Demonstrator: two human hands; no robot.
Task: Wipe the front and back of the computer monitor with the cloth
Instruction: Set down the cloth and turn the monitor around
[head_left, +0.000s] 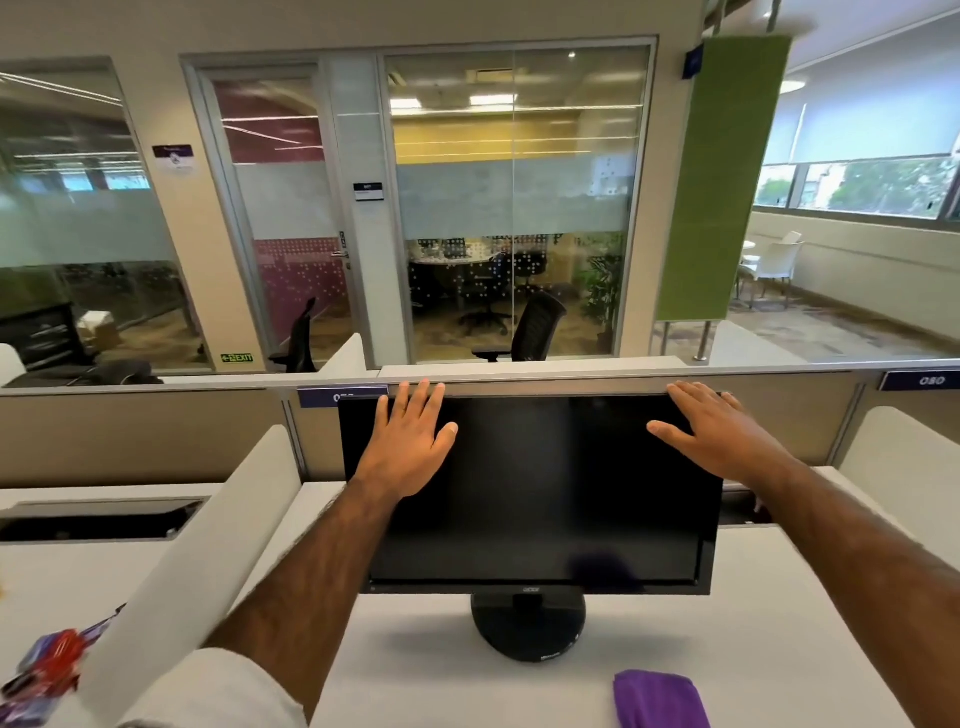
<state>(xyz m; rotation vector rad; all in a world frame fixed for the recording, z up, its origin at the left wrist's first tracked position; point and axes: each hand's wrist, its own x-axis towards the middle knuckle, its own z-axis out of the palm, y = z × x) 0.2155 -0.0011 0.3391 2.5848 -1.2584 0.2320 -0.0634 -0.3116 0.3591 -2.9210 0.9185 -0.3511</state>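
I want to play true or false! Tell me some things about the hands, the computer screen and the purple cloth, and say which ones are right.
1. Both hands are up near the top of the monitor. True: the left hand and the right hand are both there, fingers spread.
2. The right hand is holding the purple cloth. False: the cloth lies on the desk, in front of the monitor's stand.
3. The screen is dark. True.
4. The monitor is lying flat on the desk. False: it stands upright on its round stand.
5. The left hand is closed in a fist. False: it is open.
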